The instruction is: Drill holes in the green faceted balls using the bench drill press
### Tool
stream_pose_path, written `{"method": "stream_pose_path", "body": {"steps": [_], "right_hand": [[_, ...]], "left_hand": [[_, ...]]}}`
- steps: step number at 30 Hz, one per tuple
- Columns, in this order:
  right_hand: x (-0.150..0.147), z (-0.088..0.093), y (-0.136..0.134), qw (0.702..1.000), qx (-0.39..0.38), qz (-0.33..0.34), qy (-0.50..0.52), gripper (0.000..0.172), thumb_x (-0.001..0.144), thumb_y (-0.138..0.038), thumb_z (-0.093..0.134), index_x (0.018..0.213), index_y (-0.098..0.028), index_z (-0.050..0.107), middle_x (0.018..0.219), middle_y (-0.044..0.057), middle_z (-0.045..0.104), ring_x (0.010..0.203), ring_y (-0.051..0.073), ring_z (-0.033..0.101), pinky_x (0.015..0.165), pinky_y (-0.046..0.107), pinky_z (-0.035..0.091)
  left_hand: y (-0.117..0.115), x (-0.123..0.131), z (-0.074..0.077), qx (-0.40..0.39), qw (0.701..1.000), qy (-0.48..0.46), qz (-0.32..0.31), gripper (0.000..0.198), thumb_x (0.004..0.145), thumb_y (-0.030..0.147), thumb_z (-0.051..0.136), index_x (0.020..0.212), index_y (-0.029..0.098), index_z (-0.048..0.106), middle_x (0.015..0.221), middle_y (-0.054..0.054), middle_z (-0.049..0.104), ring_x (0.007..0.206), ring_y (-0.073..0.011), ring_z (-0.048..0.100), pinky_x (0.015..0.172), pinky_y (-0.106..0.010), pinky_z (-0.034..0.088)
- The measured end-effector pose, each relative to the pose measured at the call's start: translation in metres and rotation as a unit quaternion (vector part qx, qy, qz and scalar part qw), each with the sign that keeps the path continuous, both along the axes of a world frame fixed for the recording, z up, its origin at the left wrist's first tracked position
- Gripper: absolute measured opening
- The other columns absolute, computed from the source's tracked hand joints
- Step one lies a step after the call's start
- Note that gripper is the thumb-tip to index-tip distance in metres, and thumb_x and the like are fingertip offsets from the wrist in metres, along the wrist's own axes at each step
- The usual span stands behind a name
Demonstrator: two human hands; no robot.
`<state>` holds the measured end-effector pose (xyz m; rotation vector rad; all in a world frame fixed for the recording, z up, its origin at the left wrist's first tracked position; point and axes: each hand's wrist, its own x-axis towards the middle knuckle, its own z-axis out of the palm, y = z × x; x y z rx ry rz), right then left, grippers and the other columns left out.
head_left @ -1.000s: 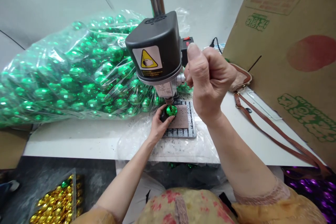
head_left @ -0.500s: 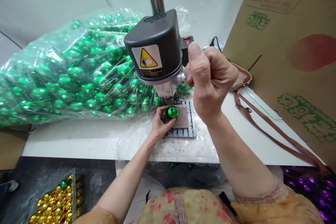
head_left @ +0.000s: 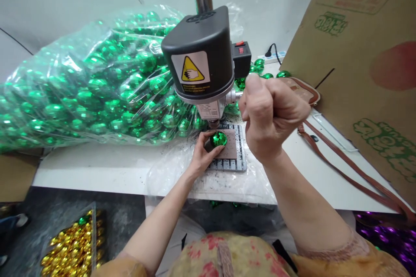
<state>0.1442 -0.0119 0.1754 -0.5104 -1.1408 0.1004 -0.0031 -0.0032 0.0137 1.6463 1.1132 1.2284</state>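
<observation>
A small drill press [head_left: 199, 52] with a black housing and a hand-warning label stands in front of me. Low by its chuck, the fingers and thumb of my left hand [head_left: 204, 152] curl round a shiny green faceted ball [head_left: 219, 139]. The ball rests on a brownish board [head_left: 231, 149] over the slotted metal base [head_left: 240, 165], and a small dark spot shows on its top. My right hand [head_left: 274, 114] is closed in a fist at the right side of the press, round the feed handle, whose grip the fingers hide.
A big clear bag of green balls [head_left: 97, 91] fills the left of the white table [head_left: 97, 173]. Loose green balls [head_left: 259, 66] lie behind the press. To the right are a strapped bag [head_left: 300, 88] and a cardboard box [head_left: 364, 69]. Gold balls [head_left: 69, 246] sit below on the left.
My right hand has come down and slightly right relative to the press, uncovering green balls behind. My left hand still holds the ball on the board. The whole view has shifted a little.
</observation>
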Motion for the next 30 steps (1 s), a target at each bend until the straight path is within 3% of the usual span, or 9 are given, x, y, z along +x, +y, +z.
{"method": "stream_pose_path", "body": {"steps": [9, 15, 19, 24, 30], "right_hand": [[0.000, -0.020, 0.001, 0.999, 0.029, 0.017, -0.008, 0.047, 0.093, -0.021, 0.052, 0.055, -0.017, 0.024, 0.049, -0.006, 0.028, 0.044, 0.003, 0.031, 0.046, 0.028, 0.023], [-0.002, -0.027, 0.002, 0.999, 0.040, -0.015, 0.000, 0.048, 0.091, -0.022, 0.053, 0.055, -0.017, 0.021, 0.047, -0.005, 0.026, 0.042, 0.004, 0.027, 0.045, 0.029, 0.019], [-0.002, -0.032, 0.005, 0.997, 0.060, -0.050, -0.012, 0.050, 0.090, -0.022, 0.054, 0.056, -0.019, 0.018, 0.045, -0.006, 0.024, 0.039, 0.005, 0.027, 0.042, 0.030, 0.020], [-0.001, -0.036, 0.011, 0.990, 0.137, -0.030, -0.014, 0.048, 0.085, -0.010, 0.055, 0.057, -0.018, 0.017, 0.045, -0.007, 0.022, 0.038, 0.003, 0.026, 0.039, 0.026, 0.021], [0.001, -0.041, 0.008, 0.991, 0.128, -0.025, -0.034, 0.046, 0.085, -0.008, 0.052, 0.062, -0.019, 0.014, 0.050, -0.006, 0.024, 0.044, 0.003, 0.027, 0.043, 0.024, 0.025]], "left_hand": [[-0.001, 0.000, 0.000, 0.008, 1.000, -0.003, 0.002, 0.047, 0.076, 0.051, 0.080, 0.107, 0.024, 0.059, 0.112, -0.007, 0.065, 0.110, -0.0242, 0.064, 0.097, -0.038, 0.051], [-0.002, -0.001, -0.001, 0.008, 1.000, 0.004, 0.005, 0.045, 0.078, 0.048, 0.080, 0.110, 0.024, 0.060, 0.113, -0.007, 0.064, 0.111, -0.0248, 0.061, 0.099, -0.039, 0.048], [-0.002, -0.003, -0.004, 0.004, 1.000, 0.019, 0.010, 0.044, 0.077, 0.042, 0.082, 0.112, 0.025, 0.061, 0.116, -0.007, 0.064, 0.116, -0.0259, 0.057, 0.104, -0.041, 0.044], [-0.002, -0.003, -0.006, 0.003, 1.000, 0.017, 0.009, 0.044, 0.077, 0.039, 0.083, 0.113, 0.025, 0.062, 0.117, -0.007, 0.065, 0.117, -0.0260, 0.057, 0.106, -0.042, 0.042], [-0.001, -0.002, -0.005, -0.018, 1.000, -0.009, 0.006, 0.045, 0.074, 0.039, 0.085, 0.111, 0.024, 0.062, 0.120, -0.007, 0.064, 0.122, -0.0274, 0.057, 0.111, -0.044, 0.039]]}}
